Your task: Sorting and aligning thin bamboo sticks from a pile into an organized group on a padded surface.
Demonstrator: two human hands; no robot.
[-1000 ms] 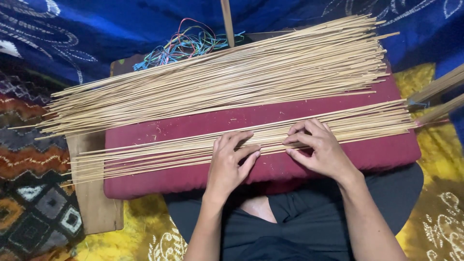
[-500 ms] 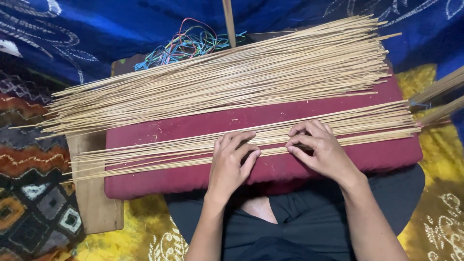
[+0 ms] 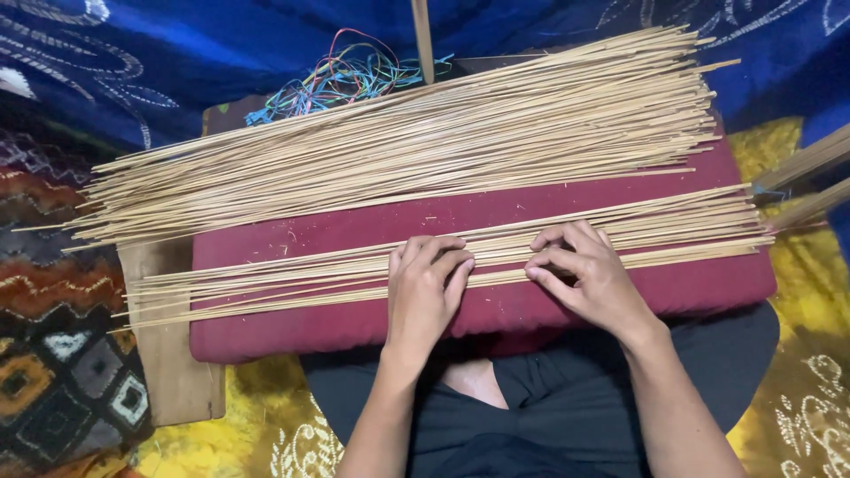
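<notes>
Nearest, both forearms reach forward over the lap. The left hand (image 3: 427, 281) lies palm down, its fingers curled loosely on the small row of sticks (image 3: 443, 257), pressing rather than gripping. The right hand (image 3: 589, 274) bends its fingers to pinch at one or two sticks in the same row. Under the fingers lies a dark red cushion (image 3: 691, 283). Beyond the fingertips, the far larger pile of sticks (image 3: 425, 142) lies unsorted, so most work seems left. Farther off, coloured strings (image 3: 345, 75) lie tangled.

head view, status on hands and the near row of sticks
Left hand flat on near stick row. Right hand curled on it. Large stick pile behind, apart.
</notes>
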